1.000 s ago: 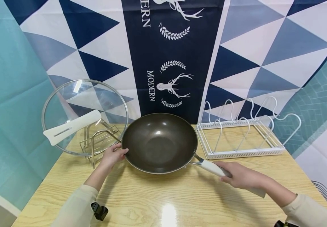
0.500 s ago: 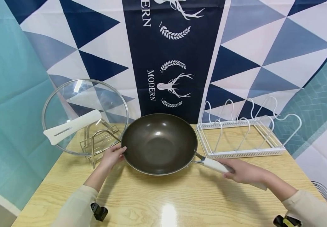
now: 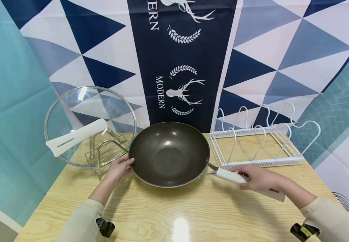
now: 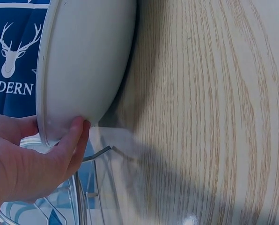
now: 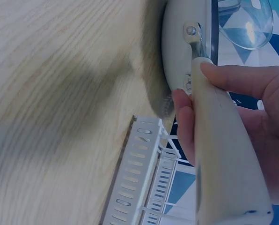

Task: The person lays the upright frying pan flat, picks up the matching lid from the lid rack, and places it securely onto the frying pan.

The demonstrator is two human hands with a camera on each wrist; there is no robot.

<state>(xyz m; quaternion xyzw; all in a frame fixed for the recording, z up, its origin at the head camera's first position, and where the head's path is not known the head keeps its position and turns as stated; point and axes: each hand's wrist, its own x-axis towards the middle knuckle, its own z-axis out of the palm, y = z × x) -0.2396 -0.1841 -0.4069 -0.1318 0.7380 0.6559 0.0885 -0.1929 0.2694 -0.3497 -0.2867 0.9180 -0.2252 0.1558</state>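
Observation:
A wok (image 3: 169,158) with a dark brown inside and pale outside sits in the middle of the wooden table (image 3: 150,215), its inside facing the head camera. At its left rim my left hand (image 3: 118,170) pinches the edge, thumb at the inner side and fingertips (image 4: 76,129) against the pale outer wall. My right hand (image 3: 260,178) holds the long cream handle (image 5: 226,154) on the right. In the right wrist view the thumb lies on one side of that handle and curled fingers on the other. Metal brackets join handle and wok.
Left of the wok, a glass lid (image 3: 118,101) with a white grip (image 3: 76,137) leans in a gold wire stand (image 3: 99,161). A white rack (image 3: 262,163) with wire loops stands at the right. Behind hangs a patterned cloth (image 3: 108,40).
The right hand's fingers have shifted slightly on the handle, showing more of its end. The wok and left hand stay nearly where they were; the head view has tilted a little.

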